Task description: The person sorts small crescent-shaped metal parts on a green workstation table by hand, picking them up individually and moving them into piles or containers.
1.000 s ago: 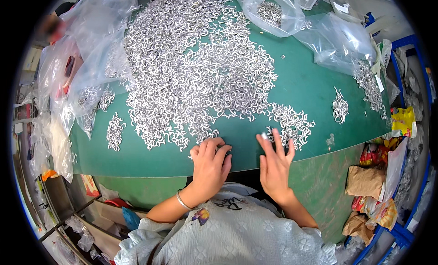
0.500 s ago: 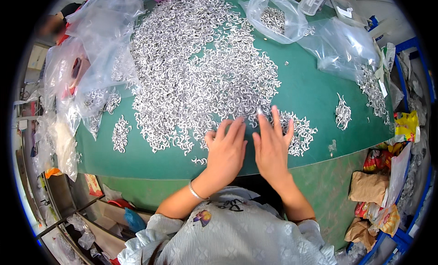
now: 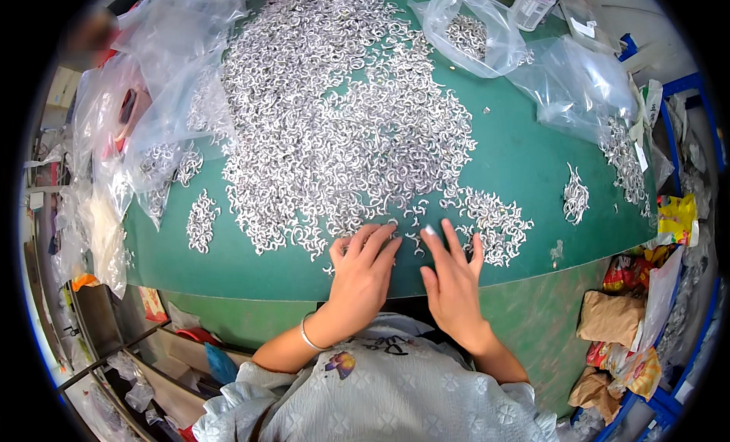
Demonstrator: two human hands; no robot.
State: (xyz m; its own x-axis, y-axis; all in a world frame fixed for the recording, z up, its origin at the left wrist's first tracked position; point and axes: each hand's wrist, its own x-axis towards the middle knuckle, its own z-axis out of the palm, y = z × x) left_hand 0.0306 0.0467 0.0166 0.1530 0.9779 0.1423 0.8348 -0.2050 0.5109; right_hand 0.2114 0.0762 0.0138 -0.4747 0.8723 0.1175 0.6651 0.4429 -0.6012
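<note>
A wide heap of small silver crescent-shaped metal pieces [image 3: 327, 122] covers the middle of the green table [image 3: 525, 138]. My left hand [image 3: 361, 273] lies at the heap's near edge, palm down, fingers bent and slightly apart over some pieces; what is under them is hidden. To its right, my right hand [image 3: 454, 282] is open with fingers spread, its fingertips by a few loose pieces [image 3: 416, 240]. A smaller cluster of pieces [image 3: 494, 225] is just beyond the right hand's fingers. I see nothing held in either hand.
Small separate piles lie at left [image 3: 202, 223] and right [image 3: 576, 195]. An open clear bag [image 3: 468, 35] with pieces sits at the back, near a white plastic jar [image 3: 532, 4]. Clear plastic bags [image 3: 179, 62] cover the left side; another bag [image 3: 578, 84] lies at right.
Both hands have drawn back toward the table's near edge. A few loose pieces now show between the heap and my fingers, and the left hand has shifted slightly left.
</note>
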